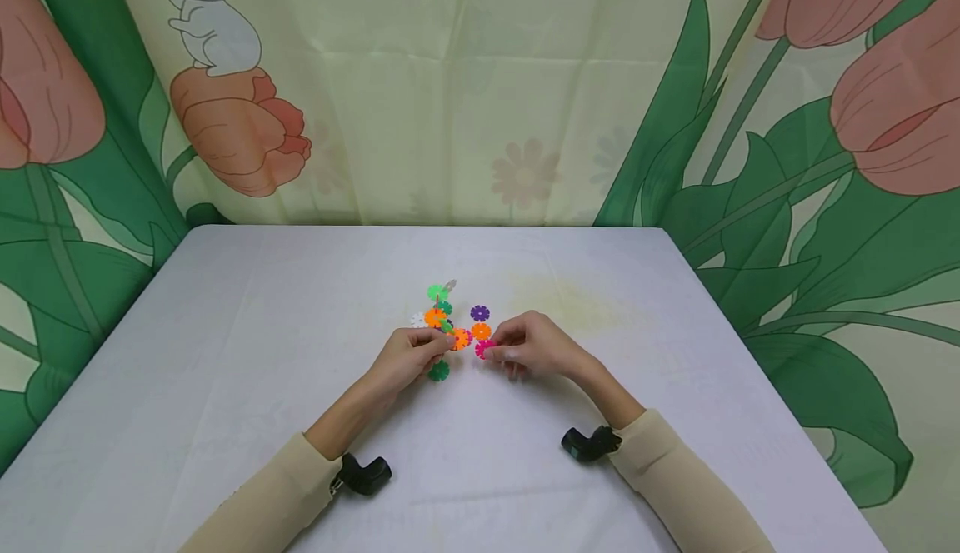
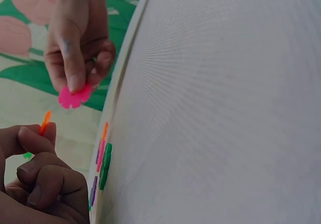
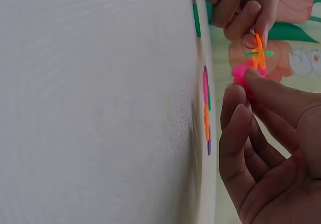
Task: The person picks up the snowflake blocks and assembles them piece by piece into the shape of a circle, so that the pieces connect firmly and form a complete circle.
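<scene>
My left hand (image 1: 408, 359) pinches an orange notched plastic disc (image 1: 461, 338) between thumb and fingertips. In the right wrist view a green disc (image 3: 268, 53), seen edge-on, crosses the orange one. My right hand (image 1: 542, 343) pinches the edge of a bright pink flower-shaped disc (image 2: 74, 98) between thumb and finger. Both hands are raised above the table, facing each other, with the pink disc a short way to the right of the orange one in the head view. In the right wrist view the pink disc overlaps the orange piece.
More notched discs lie on the white-covered table (image 1: 480, 470): purple (image 1: 480, 312), orange (image 1: 481, 331), dark green (image 1: 438, 371), light green (image 1: 437, 292) and white (image 1: 417, 320). A clear small piece (image 1: 450, 285) is beside the light green one. A patterned curtain (image 1: 465, 95) hangs behind the table.
</scene>
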{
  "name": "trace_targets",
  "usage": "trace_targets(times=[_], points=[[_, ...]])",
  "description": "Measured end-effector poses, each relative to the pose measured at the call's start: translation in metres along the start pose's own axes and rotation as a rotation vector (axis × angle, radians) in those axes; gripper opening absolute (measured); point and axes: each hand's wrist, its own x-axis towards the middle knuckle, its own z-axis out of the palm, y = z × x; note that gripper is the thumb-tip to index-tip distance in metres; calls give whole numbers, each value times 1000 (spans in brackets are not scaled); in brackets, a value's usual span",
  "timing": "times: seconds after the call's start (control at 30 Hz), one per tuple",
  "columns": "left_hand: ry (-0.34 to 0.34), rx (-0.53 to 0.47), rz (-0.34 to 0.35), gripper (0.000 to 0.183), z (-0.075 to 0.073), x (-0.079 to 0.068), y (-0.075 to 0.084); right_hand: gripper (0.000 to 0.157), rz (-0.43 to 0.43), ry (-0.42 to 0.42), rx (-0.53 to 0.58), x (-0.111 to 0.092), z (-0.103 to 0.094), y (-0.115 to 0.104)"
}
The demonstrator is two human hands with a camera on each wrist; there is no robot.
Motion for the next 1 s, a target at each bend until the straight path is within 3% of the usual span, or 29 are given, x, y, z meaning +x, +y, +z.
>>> trace_targets(times=[0.2, 1.0], points=[[-9, -13, 1, 27, 0, 1, -1, 12, -61, 76, 18, 1, 1, -1], [-20, -5, 3, 27, 1, 0, -1, 12, -116, 123, -5, 2, 9, -6]])
